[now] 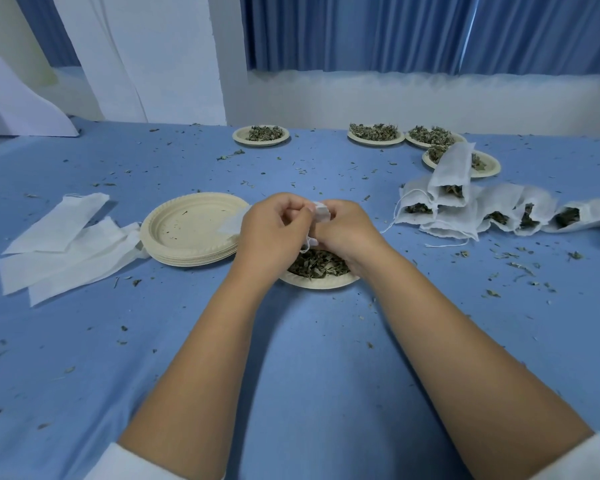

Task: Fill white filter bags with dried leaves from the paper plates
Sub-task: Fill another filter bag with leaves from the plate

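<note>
Left hand (274,225) and right hand (349,228), fingers curled, pinch a thin white filter bag (322,213).
Beneath them: crumbly dried green leaves (317,266) on a round beige paper plate (321,284).

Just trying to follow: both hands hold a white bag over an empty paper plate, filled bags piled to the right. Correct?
Not empty: in the head view the paper plate under the left hand and right hand holds dried leaves. The white bag and the filled bags are as you say.

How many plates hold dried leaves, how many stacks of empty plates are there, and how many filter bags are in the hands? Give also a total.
Plates with leaves: 5
Stack of empty plates: 1
Held filter bag (left hand, right hand): 1
Total: 7
</note>
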`<control>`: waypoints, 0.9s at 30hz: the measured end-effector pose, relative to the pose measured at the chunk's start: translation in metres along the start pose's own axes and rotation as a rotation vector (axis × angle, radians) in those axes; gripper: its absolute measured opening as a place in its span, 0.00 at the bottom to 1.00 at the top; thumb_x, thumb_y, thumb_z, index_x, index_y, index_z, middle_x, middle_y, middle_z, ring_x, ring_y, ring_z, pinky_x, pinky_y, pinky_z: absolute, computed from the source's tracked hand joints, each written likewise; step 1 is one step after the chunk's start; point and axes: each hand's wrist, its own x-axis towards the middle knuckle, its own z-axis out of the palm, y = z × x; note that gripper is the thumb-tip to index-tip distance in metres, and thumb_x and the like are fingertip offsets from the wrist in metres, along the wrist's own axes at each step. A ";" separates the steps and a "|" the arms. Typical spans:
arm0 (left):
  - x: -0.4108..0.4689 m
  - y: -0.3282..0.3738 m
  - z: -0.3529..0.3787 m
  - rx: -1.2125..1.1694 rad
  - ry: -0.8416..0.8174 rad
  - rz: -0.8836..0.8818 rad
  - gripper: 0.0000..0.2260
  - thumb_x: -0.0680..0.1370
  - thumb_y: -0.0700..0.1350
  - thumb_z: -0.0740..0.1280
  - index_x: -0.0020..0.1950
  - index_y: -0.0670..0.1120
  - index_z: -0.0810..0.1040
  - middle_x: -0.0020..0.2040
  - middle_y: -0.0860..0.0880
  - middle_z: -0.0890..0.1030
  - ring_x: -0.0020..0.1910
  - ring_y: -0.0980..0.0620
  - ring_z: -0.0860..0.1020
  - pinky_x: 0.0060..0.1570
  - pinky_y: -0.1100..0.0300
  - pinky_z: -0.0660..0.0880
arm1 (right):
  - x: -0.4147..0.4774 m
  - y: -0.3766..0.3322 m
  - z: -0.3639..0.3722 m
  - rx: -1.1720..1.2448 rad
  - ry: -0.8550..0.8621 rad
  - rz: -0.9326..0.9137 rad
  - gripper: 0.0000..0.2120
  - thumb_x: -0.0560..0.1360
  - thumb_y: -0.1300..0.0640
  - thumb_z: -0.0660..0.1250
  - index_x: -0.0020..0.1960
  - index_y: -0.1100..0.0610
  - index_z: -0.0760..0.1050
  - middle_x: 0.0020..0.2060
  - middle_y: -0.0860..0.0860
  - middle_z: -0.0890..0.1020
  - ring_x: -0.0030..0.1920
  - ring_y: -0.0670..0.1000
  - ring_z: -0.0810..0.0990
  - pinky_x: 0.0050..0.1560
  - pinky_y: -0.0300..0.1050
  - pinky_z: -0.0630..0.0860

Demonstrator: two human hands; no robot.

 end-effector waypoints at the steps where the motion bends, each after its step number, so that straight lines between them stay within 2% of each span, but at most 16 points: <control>1: 0.001 -0.001 0.000 0.013 0.040 -0.001 0.05 0.78 0.41 0.67 0.46 0.44 0.82 0.32 0.52 0.79 0.26 0.61 0.78 0.30 0.70 0.72 | 0.000 -0.001 0.000 0.068 -0.043 -0.002 0.05 0.71 0.63 0.75 0.43 0.62 0.79 0.36 0.54 0.83 0.38 0.49 0.83 0.42 0.40 0.80; 3: 0.004 -0.003 -0.003 0.027 0.121 -0.006 0.05 0.79 0.42 0.66 0.46 0.46 0.82 0.33 0.53 0.79 0.28 0.62 0.77 0.32 0.71 0.72 | -0.002 -0.005 -0.005 0.217 -0.145 0.021 0.03 0.73 0.64 0.73 0.46 0.63 0.82 0.39 0.54 0.86 0.43 0.50 0.86 0.43 0.38 0.81; 5: 0.006 -0.004 -0.005 0.010 0.172 -0.015 0.05 0.79 0.43 0.66 0.46 0.47 0.81 0.34 0.54 0.79 0.30 0.60 0.77 0.34 0.71 0.72 | -0.003 -0.012 -0.011 0.344 -0.196 0.089 0.02 0.75 0.65 0.70 0.45 0.63 0.81 0.37 0.54 0.86 0.43 0.51 0.86 0.42 0.38 0.81; 7: 0.007 -0.004 -0.006 -0.007 0.190 -0.025 0.05 0.79 0.43 0.66 0.45 0.48 0.81 0.35 0.53 0.79 0.33 0.57 0.77 0.37 0.68 0.73 | -0.002 -0.015 -0.016 0.412 -0.207 0.143 0.03 0.76 0.66 0.68 0.49 0.66 0.79 0.38 0.56 0.86 0.42 0.51 0.86 0.41 0.39 0.81; 11: 0.006 -0.003 -0.005 -0.015 0.129 -0.021 0.05 0.78 0.43 0.67 0.43 0.49 0.81 0.34 0.53 0.79 0.32 0.57 0.76 0.37 0.64 0.75 | -0.004 -0.011 -0.012 0.259 -0.135 0.105 0.04 0.76 0.67 0.68 0.48 0.62 0.80 0.36 0.51 0.85 0.38 0.45 0.85 0.38 0.35 0.79; 14: 0.004 -0.002 -0.002 0.007 0.034 -0.004 0.05 0.78 0.42 0.67 0.44 0.48 0.82 0.32 0.55 0.80 0.29 0.56 0.77 0.34 0.64 0.76 | -0.002 -0.004 -0.003 0.178 -0.057 0.059 0.04 0.75 0.66 0.69 0.48 0.62 0.81 0.36 0.52 0.84 0.36 0.46 0.83 0.37 0.35 0.78; 17: 0.006 -0.007 -0.002 0.059 0.099 0.001 0.05 0.78 0.42 0.66 0.46 0.47 0.81 0.35 0.52 0.81 0.35 0.53 0.80 0.37 0.63 0.76 | -0.002 -0.005 0.000 0.188 -0.076 0.049 0.05 0.75 0.63 0.70 0.49 0.65 0.81 0.37 0.54 0.85 0.39 0.48 0.85 0.40 0.37 0.80; 19: 0.009 -0.012 -0.005 0.095 0.189 0.006 0.05 0.79 0.44 0.65 0.46 0.49 0.80 0.36 0.54 0.80 0.35 0.55 0.79 0.36 0.69 0.73 | -0.004 -0.011 -0.004 0.186 -0.100 0.081 0.07 0.77 0.58 0.69 0.48 0.62 0.81 0.36 0.51 0.86 0.37 0.46 0.85 0.38 0.36 0.80; 21: 0.013 -0.016 -0.008 0.148 0.255 0.015 0.04 0.79 0.45 0.65 0.45 0.50 0.78 0.37 0.56 0.79 0.37 0.56 0.78 0.35 0.69 0.72 | -0.003 -0.016 -0.011 0.017 -0.027 0.032 0.07 0.79 0.57 0.65 0.47 0.57 0.81 0.37 0.50 0.85 0.34 0.44 0.82 0.32 0.35 0.77; 23: 0.015 -0.020 -0.010 0.198 0.285 0.029 0.04 0.80 0.46 0.65 0.46 0.50 0.77 0.37 0.57 0.78 0.38 0.55 0.78 0.37 0.66 0.72 | -0.003 -0.017 -0.020 -0.310 0.062 -0.125 0.07 0.78 0.58 0.65 0.47 0.54 0.82 0.39 0.48 0.83 0.33 0.44 0.78 0.31 0.36 0.72; 25: 0.016 -0.022 -0.010 0.207 0.298 0.029 0.04 0.80 0.46 0.65 0.46 0.49 0.77 0.37 0.58 0.78 0.38 0.58 0.77 0.38 0.65 0.71 | -0.005 -0.017 -0.028 -0.629 0.033 -0.206 0.04 0.76 0.55 0.69 0.48 0.53 0.82 0.40 0.46 0.81 0.36 0.44 0.76 0.35 0.38 0.70; 27: 0.017 -0.024 -0.012 0.195 0.306 0.021 0.04 0.80 0.45 0.65 0.46 0.49 0.78 0.37 0.58 0.78 0.38 0.61 0.76 0.38 0.66 0.71 | -0.007 -0.017 -0.032 -0.865 -0.057 -0.139 0.10 0.73 0.47 0.73 0.50 0.52 0.82 0.43 0.46 0.80 0.44 0.46 0.77 0.41 0.41 0.71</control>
